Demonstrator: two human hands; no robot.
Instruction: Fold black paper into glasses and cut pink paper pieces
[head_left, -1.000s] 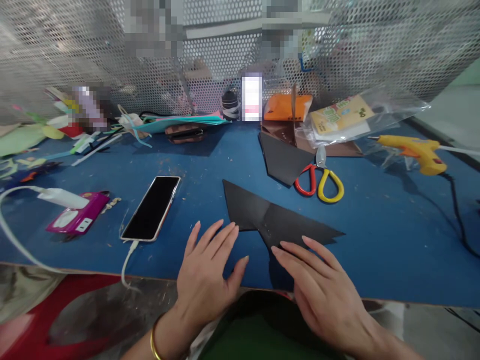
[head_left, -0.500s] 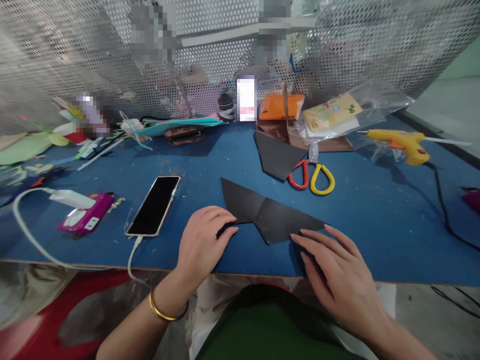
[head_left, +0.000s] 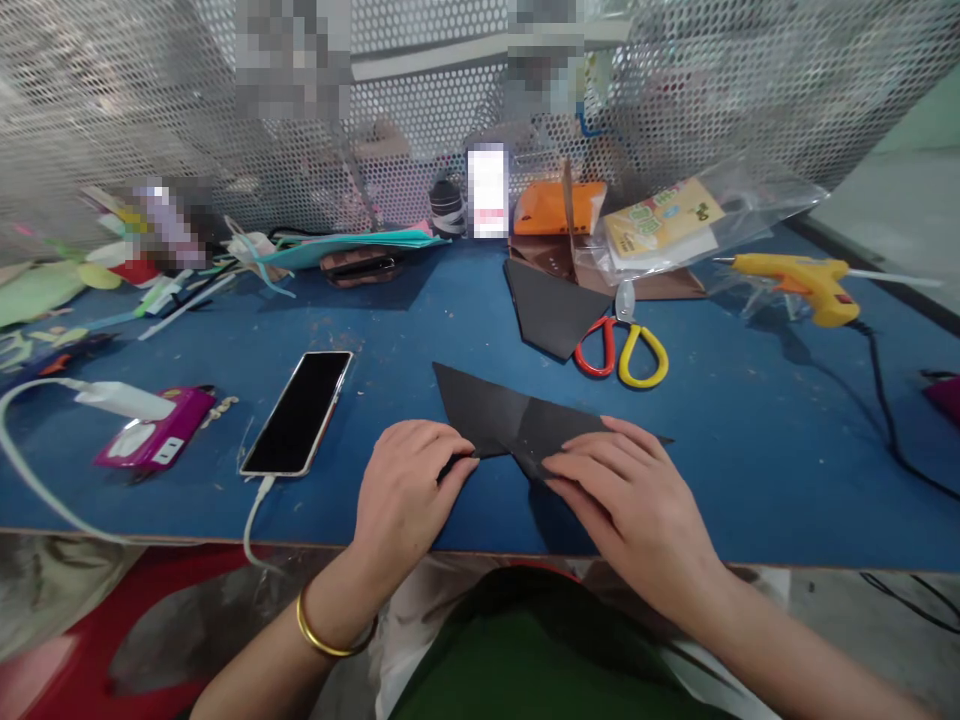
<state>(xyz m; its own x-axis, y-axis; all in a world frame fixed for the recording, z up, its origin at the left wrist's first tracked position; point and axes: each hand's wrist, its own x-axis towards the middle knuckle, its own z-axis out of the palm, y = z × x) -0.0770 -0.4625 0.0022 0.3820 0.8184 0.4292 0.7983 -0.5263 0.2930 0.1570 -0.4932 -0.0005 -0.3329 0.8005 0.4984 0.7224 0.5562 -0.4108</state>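
A folded sheet of black paper (head_left: 495, 415) lies flat on the blue table (head_left: 750, 450) near its front edge. My left hand (head_left: 405, 490) is curled, its fingertips pinching the paper's near left edge. My right hand (head_left: 630, 500) lies on the paper's right part, fingers pressed together and flat on it, covering that corner. A gold bangle sits on my left wrist.
A phone (head_left: 298, 412) on a charging cable lies left of the hands, a magenta power strip (head_left: 154, 440) further left. Behind are scissors (head_left: 622, 350) with red and yellow handles, another black paper piece (head_left: 547, 310), a yellow glue gun (head_left: 806, 282), a plastic bag and a perforated metal screen.
My left hand curled from flat into a pinch at the paper's edge. My right hand slid left and forward onto the paper's right part.
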